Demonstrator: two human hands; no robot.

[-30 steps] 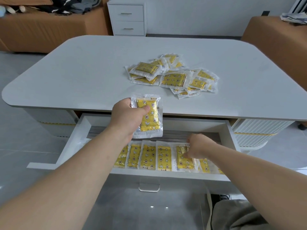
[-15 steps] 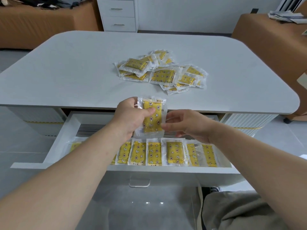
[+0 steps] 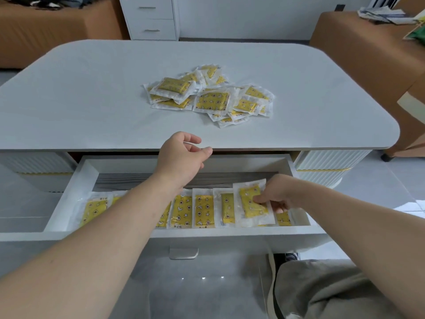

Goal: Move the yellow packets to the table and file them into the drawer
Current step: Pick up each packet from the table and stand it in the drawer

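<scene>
Right grip: My right hand (image 3: pixel 274 199) pinches one yellow packet (image 3: pixel 249 209). The thumb lies on its yellow face and the curled fingers go behind its right edge.
Held packet: It sits tilted at the right end of the drawer row, overlapping the packets beside it. I cannot tell whether its lower edge touches the drawer floor.
Right arm pose: My forearm enters from the lower right and crosses the drawer's front rail. The wrist bends down into the drawer.
Left grip: My left hand (image 3: pixel 181 157) holds nothing. The fingers are loosely curled, with the thumb tip apart from them.
Left arm pose: My forearm runs diagonally from the lower left across the drawer. The hand hovers above the drawer's back wall, at the table's front edge.
Drawer row: The filed packets (image 3: pixel 200 211) lean side by side along the front of the drawer (image 3: pixel 69 194). My left forearm hides part of the row.
Drawer: It stands pulled out beneath the table (image 3: pixel 92 100). Its grey floor shows behind the row.
Table pile: A loose heap of yellow packets (image 3: pixel 211 95) lies near the middle of the table top, well apart from both hands.
Surroundings: A white cabinet (image 3: pixel 151 19) stands behind the table. A brown sofa (image 3: pixel 46 31) stands at the far left.
</scene>
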